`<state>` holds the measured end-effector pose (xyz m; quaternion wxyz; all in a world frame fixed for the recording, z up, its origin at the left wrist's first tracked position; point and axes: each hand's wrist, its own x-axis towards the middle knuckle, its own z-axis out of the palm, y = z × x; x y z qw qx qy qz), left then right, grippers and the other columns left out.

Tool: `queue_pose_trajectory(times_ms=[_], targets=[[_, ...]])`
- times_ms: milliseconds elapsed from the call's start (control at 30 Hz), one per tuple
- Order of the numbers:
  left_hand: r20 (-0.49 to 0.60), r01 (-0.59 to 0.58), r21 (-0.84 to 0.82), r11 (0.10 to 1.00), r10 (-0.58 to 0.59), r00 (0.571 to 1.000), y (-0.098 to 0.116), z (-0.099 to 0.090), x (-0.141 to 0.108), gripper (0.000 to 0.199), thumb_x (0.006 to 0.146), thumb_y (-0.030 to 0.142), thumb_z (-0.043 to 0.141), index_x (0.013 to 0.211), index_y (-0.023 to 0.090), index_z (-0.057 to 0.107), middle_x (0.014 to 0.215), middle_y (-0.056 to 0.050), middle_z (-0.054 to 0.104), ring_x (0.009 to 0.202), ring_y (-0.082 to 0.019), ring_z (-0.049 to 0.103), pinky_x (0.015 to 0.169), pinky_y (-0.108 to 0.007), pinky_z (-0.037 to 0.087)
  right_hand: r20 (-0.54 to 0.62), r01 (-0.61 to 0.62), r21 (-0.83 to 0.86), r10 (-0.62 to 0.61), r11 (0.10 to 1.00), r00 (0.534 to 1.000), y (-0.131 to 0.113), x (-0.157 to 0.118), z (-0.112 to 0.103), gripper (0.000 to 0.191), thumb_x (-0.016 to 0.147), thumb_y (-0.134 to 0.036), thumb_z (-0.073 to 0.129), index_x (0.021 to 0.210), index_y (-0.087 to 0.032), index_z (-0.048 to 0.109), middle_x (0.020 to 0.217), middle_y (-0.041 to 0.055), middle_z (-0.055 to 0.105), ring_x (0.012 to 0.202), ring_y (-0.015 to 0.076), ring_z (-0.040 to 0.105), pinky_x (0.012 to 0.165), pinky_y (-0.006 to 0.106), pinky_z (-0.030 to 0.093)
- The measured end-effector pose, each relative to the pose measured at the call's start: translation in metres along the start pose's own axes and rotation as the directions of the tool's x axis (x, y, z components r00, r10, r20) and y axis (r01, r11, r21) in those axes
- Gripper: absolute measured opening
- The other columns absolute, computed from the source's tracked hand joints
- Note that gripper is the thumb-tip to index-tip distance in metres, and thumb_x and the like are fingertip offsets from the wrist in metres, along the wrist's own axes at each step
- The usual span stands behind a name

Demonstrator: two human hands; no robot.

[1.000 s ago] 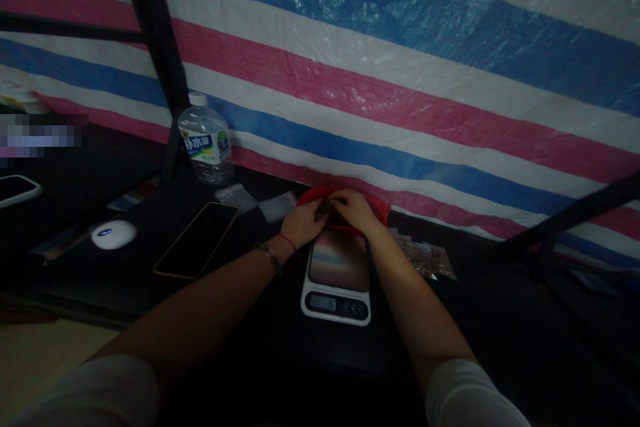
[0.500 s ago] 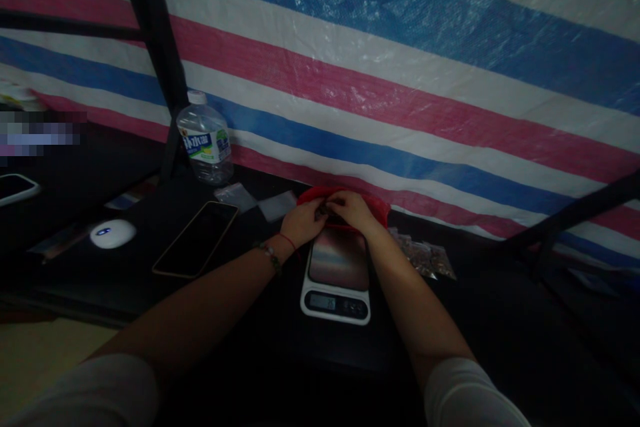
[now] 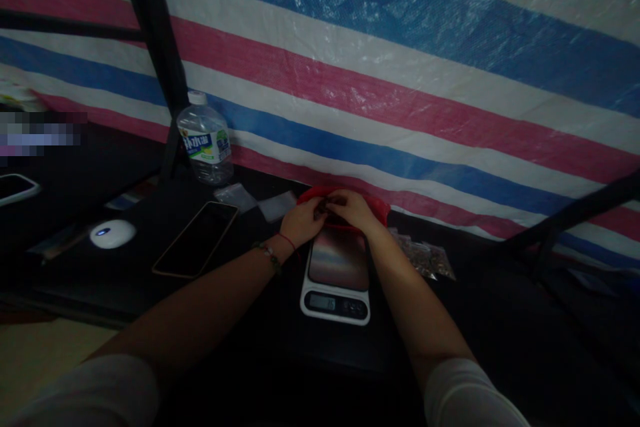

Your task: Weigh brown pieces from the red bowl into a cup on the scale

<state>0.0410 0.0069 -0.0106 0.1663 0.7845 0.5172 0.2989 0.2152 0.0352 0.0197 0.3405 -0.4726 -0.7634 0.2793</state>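
Both hands meet over a red bag or shallow container, just behind a white kitchen scale. The fingers of my left hand curl inward at its left side. My right hand reaches in from the right with fingers bent and close together. Something small and dark lies between the fingertips, too dim to name. The scale has a shiny metal plate and a lit display with digits. Right of the hands lie several small clear bags with brownish contents.
On the black table, flat clear plastic bags lie left of the hands. Beyond my left forearm are a dark phone, a round white device and a large clear bottle. A striped plastic sheet hangs behind.
Both fingertips have shifted very slightly over the red thing. Everything else stays where it was.
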Motion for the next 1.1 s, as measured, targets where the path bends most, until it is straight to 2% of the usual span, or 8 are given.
queue_pose_trajectory(times_ms=[100, 233, 367, 533, 933, 1033, 1100], targets=[[-0.01, -0.006, -0.003, 1.0, 0.006, 1.0, -0.001, 0.0, 0.0, 0.038, 0.089, 0.034, 0.052, 0.126, 0.025, 0.054, 0.117, -0.005, 0.067, 0.102, -0.022, 0.064, 0.088, -0.032, 0.05, -0.037, 0.03, 0.02, -0.029, 0.999, 0.999, -0.002, 0.0, 0.0, 0.02, 0.077, -0.015, 0.064, 0.095, -0.015, 0.07, 0.091, 0.0057, 0.071, 0.08, 0.0166, 0.066, 0.072, 0.027, 0.052], [-0.025, -0.001, 0.007, 1.0, 0.001, 1.0, -0.001, 0.0, 0.0, 0.038, 0.089, 0.035, 0.051, 0.125, 0.024, 0.054, 0.116, -0.006, 0.067, 0.102, -0.022, 0.064, 0.088, -0.033, 0.05, -0.013, 0.104, -0.112, -0.106, 0.988, 0.994, -0.002, 0.0, -0.002, 0.016, 0.078, -0.013, 0.061, 0.088, -0.018, 0.073, 0.09, 0.0049, 0.071, 0.085, 0.0173, 0.064, 0.079, 0.029, 0.049], [-0.029, 0.017, 0.005, 1.0, -0.017, 0.999, 0.0, 0.001, 0.0, 0.039, 0.089, 0.035, 0.052, 0.126, 0.024, 0.054, 0.117, -0.006, 0.067, 0.103, -0.022, 0.064, 0.089, -0.033, 0.05, 0.006, 0.142, -0.199, -0.143, 0.97, 0.99, -0.002, 0.001, -0.004, 0.013, 0.077, -0.013, 0.064, 0.084, -0.018, 0.074, 0.085, 0.0048, 0.071, 0.083, 0.0172, 0.062, 0.078, 0.029, 0.047], [-0.025, 0.017, -0.009, 1.0, -0.017, 1.0, -0.001, 0.001, 0.001, 0.04, 0.088, 0.034, 0.053, 0.127, 0.023, 0.053, 0.118, -0.006, 0.067, 0.104, -0.022, 0.064, 0.089, -0.032, 0.05, -0.024, 0.134, -0.208, -0.142, 0.969, 0.99, -0.005, 0.001, -0.004, 0.008, 0.078, -0.014, 0.067, 0.08, -0.017, 0.074, 0.082, 0.004, 0.069, 0.079, 0.0161, 0.061, 0.074, 0.027, 0.045], [-0.08, -0.001, -0.028, 1.0, -0.001, 0.997, -0.003, 0.003, 0.001, 0.043, 0.087, 0.033, 0.055, 0.129, 0.022, 0.053, 0.116, -0.008, 0.068, 0.102, -0.024, 0.065, 0.087, -0.035, 0.051, 0.015, 0.193, -0.238, -0.195, 0.952, 0.981, -0.007, -0.001, -0.008, 0.007, 0.079, -0.015, 0.066, 0.08, -0.017, 0.073, 0.083, 0.0043, 0.07, 0.082, 0.0158, 0.061, 0.075, 0.027, 0.045], [-0.094, -0.001, -0.041, 0.999, -0.002, 0.996, -0.004, 0.003, 0.001, 0.046, 0.086, 0.033, 0.056, 0.13, 0.021, 0.052, 0.117, -0.009, 0.067, 0.102, -0.026, 0.065, 0.087, -0.037, 0.051, -0.032, 0.196, -0.294, -0.214, 0.936, 0.976, -0.027, -0.003, -0.012, 0.008, 0.081, -0.017, 0.064, 0.081, -0.017, 0.073, 0.084, 0.0046, 0.069, 0.081, 0.016, 0.061, 0.077, 0.029, 0.046], [-0.102, -0.014, -0.059, 0.998, 0.008, 0.995, -0.004, 0.003, 0.001, 0.048, 0.086, 0.033, 0.056, 0.132, 0.02, 0.051, 0.118, -0.011, 0.067, 0.102, -0.027, 0.065, 0.088, -0.039, 0.052, -0.124, 0.225, -0.312, -0.274, 0.923, 0.954, -0.057, -0.013, -0.017, 0.009, 0.082, -0.017, 0.062, 0.08, -0.017, 0.071, 0.082, 0.004, 0.068, 0.079, 0.0162, 0.061, 0.076, 0.03, 0.047]])
